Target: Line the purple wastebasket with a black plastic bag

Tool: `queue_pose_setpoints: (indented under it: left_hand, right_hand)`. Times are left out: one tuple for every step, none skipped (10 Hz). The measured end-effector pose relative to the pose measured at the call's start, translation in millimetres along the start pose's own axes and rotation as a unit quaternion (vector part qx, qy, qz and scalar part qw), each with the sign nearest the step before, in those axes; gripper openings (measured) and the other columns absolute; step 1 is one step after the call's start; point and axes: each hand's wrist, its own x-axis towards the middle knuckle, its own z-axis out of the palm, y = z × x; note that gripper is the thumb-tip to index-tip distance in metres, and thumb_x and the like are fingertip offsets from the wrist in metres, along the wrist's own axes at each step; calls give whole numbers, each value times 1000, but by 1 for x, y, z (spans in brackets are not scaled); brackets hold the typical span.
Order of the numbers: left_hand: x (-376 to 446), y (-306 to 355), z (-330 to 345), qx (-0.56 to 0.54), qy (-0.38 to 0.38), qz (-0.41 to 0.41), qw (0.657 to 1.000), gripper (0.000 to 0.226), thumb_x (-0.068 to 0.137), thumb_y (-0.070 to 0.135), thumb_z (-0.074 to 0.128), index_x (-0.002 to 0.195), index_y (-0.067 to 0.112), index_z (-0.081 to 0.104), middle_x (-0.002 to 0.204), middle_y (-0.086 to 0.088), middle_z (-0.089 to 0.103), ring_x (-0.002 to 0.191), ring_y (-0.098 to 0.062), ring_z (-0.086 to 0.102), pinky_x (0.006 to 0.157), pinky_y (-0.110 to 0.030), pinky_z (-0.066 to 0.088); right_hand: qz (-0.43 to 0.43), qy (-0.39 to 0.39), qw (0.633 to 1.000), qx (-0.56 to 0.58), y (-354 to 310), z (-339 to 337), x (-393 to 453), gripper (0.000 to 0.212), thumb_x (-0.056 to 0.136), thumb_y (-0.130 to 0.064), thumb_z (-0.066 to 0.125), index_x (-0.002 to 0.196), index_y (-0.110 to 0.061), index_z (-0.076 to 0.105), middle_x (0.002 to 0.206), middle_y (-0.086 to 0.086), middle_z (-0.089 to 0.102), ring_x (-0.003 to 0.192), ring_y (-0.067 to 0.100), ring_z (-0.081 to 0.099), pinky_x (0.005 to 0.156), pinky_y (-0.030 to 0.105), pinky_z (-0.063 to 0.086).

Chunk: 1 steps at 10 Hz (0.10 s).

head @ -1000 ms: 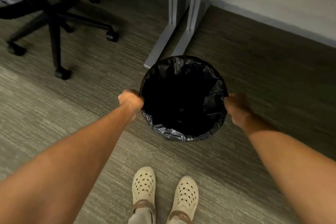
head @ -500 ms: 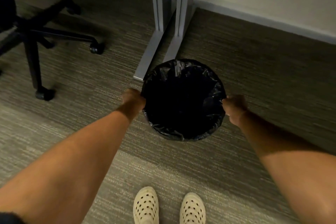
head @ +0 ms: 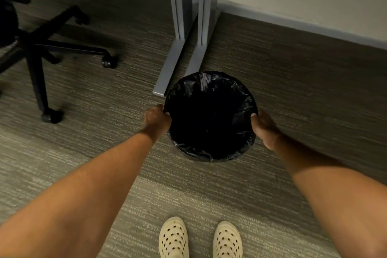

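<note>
Standing on grey striped carpet floor point(head: 293, 81), just in front of two grey metal desk legs point(head: 184, 33): the round wastebasket point(head: 211, 160), its purple hidden entirely under a crinkled black plastic bag point(head: 210, 119) (only a sliver of the basket's side peeks out at the near edge). Bag spread open across the whole mouth, film folded over the rim all the way round, glossy creases at the far side. Left hand point(head: 157, 118) curled closed on the bag-covered rim at the left side, thumb tip showing on the inside. Right hand point(head: 264, 126) gripping the opposite side the same way. Both bare forearms stretched down and forward. Cream perforated clogs point(head: 200, 239) at the bottom edge. Black wheeled office chair base point(head: 48, 48) off to the left, well apart from the basket.
</note>
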Motion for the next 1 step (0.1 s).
queue_pose_setpoints:
  left_hand:
    - [-14, 5, -4, -21, 4, 131, 991, 37, 95, 15, 50, 129, 3, 53, 121, -23, 62, 111, -40, 59, 91, -40, 49]
  right_hand:
    - [-59, 29, 997, -45, -7, -6, -14, 49, 102, -23, 34, 147, -5, 30, 152, 20, 33, 139, 35, 31, 114, 39, 26]
